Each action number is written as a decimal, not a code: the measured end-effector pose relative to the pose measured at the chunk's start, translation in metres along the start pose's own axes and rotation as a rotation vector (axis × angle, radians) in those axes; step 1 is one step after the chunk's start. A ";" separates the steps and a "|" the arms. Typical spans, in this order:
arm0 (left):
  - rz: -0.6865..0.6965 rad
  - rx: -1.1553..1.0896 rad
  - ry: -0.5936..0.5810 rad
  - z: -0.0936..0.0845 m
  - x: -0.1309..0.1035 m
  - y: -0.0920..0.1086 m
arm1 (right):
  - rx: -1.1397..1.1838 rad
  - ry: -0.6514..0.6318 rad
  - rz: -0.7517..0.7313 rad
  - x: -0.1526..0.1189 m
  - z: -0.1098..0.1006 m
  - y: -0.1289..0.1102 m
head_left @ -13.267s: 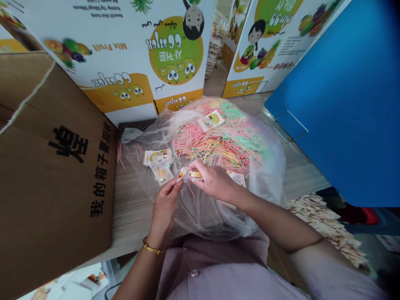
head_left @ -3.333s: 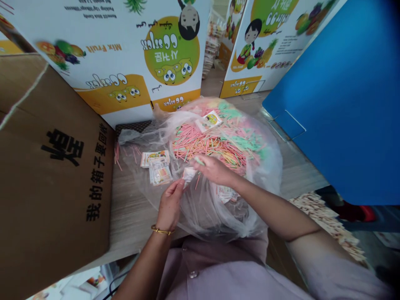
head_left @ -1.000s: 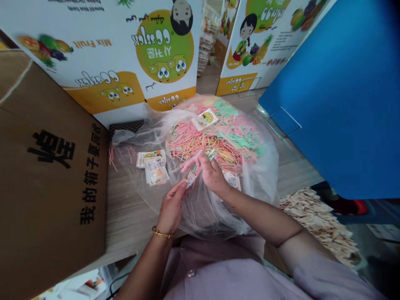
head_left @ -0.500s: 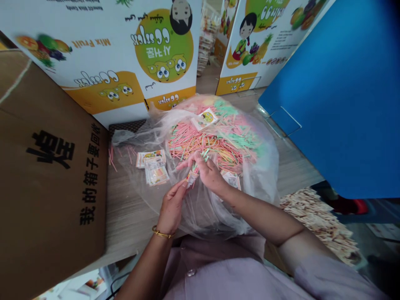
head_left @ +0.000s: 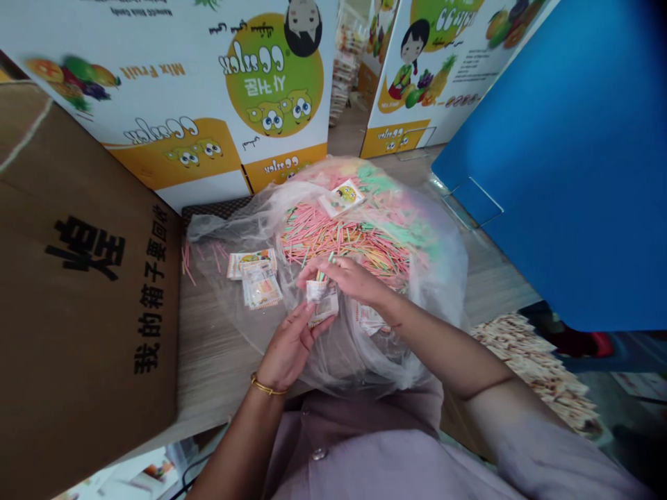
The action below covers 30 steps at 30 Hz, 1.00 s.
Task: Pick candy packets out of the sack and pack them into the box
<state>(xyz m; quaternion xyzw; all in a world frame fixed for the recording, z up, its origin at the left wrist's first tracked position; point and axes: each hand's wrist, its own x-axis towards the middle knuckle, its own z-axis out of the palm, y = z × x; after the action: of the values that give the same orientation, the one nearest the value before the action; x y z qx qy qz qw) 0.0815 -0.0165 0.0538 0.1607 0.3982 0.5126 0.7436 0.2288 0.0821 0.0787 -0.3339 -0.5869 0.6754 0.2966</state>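
A small printed candy packet [head_left: 323, 305] is gripped along its left and lower side by my left hand [head_left: 289, 344]. Candy sticks [head_left: 323, 269] stand up at the packet's top edge, pinched in the fingers of my right hand [head_left: 354, 278]. How deep the sticks sit in the packet I cannot tell. Just beyond my hands, a heap of pink, green and yellow candy sticks [head_left: 338, 232] lies in a clear plastic bag [head_left: 442, 292]. Another packet [head_left: 344, 198] rests on the heap. More packets [head_left: 260, 285] lie stacked to the left, and others [head_left: 371, 318] lie beneath my right forearm.
A brown carton [head_left: 88, 292] stands at the left. White and yellow printed boxes [head_left: 177, 90] line the back, with a blue panel [head_left: 563, 167] at the right. A few loose sticks [head_left: 186, 262] lie on the table [head_left: 208, 347]. Many packets [head_left: 531, 361] are piled lower right.
The packet has turned its broad face up, and my left hand has spread along its lower edge. My right hand has brought the sticks to the packet's top edge.
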 end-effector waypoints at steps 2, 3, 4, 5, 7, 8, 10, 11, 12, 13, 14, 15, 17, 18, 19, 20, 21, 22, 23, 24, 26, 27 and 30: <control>-0.001 0.026 0.004 0.000 0.000 0.001 | 0.008 -0.040 0.043 0.001 -0.003 -0.003; -0.004 0.029 0.014 0.000 0.000 0.001 | 0.005 -0.058 0.041 0.001 -0.004 -0.005; -0.007 0.026 0.024 0.000 0.000 0.001 | -0.019 -0.088 0.021 0.000 -0.006 -0.008; -0.010 0.020 0.034 -0.001 0.000 0.001 | -0.064 -0.128 -0.009 0.000 -0.007 -0.011; -0.019 0.014 0.044 -0.001 -0.001 0.002 | -0.192 -0.210 -0.064 0.000 -0.009 -0.015; -0.019 0.016 0.048 0.000 -0.001 0.002 | -0.249 -0.215 -0.081 0.000 -0.010 -0.017; -0.004 0.025 0.054 0.001 -0.002 0.003 | -0.318 -0.120 -0.098 0.002 -0.011 -0.016; 0.007 0.033 0.053 0.002 -0.001 0.003 | -0.341 -0.054 -0.103 0.003 -0.011 -0.015; 0.021 0.046 0.053 0.002 -0.001 0.003 | -0.362 -0.008 -0.108 0.004 -0.011 -0.014; 0.035 0.065 0.053 0.003 0.000 0.003 | -0.384 0.008 -0.111 0.004 -0.011 -0.012; 0.045 0.090 0.057 0.002 0.001 0.002 | -0.407 -0.006 -0.114 0.005 -0.010 -0.011; 0.051 0.115 0.066 0.001 0.003 0.001 | -0.432 -0.033 -0.115 0.005 -0.010 -0.010; 0.050 0.152 0.108 -0.001 0.005 -0.001 | -0.460 -0.081 -0.111 0.005 -0.011 -0.008; 0.045 0.164 0.134 -0.002 0.006 -0.002 | -0.449 -0.094 -0.112 0.005 -0.011 -0.007; 0.043 0.174 0.161 -0.003 0.006 -0.003 | -0.418 -0.103 -0.114 0.005 -0.012 -0.006; 0.045 0.182 0.184 -0.004 0.006 -0.004 | -0.376 -0.110 -0.117 0.005 -0.013 -0.005; 0.052 0.189 0.197 -0.004 0.006 -0.004 | -0.344 -0.120 -0.118 0.004 -0.014 -0.004; 0.062 0.193 0.199 -0.004 0.005 -0.004 | -0.335 -0.134 -0.115 0.004 -0.014 -0.004; 0.070 0.191 0.190 -0.004 0.004 -0.004 | -0.355 -0.149 -0.108 0.004 -0.015 -0.003; 0.073 0.182 0.171 -0.004 0.003 -0.003 | -0.391 -0.164 -0.102 0.003 -0.015 -0.003; 0.067 0.152 0.122 -0.003 0.000 -0.001 | -0.417 -0.172 -0.107 0.002 -0.015 -0.003; 0.063 0.136 0.100 -0.004 -0.001 0.000 | -0.388 -0.161 -0.117 0.002 -0.014 -0.004; 0.061 0.113 0.062 -0.005 -0.005 0.002 | -0.346 -0.113 -0.109 0.002 -0.012 -0.007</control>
<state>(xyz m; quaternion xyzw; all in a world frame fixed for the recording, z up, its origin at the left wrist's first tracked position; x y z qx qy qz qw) 0.0752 -0.0212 0.0540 0.1986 0.4440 0.5166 0.7046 0.2372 0.0922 0.0845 -0.3091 -0.7273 0.5649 0.2374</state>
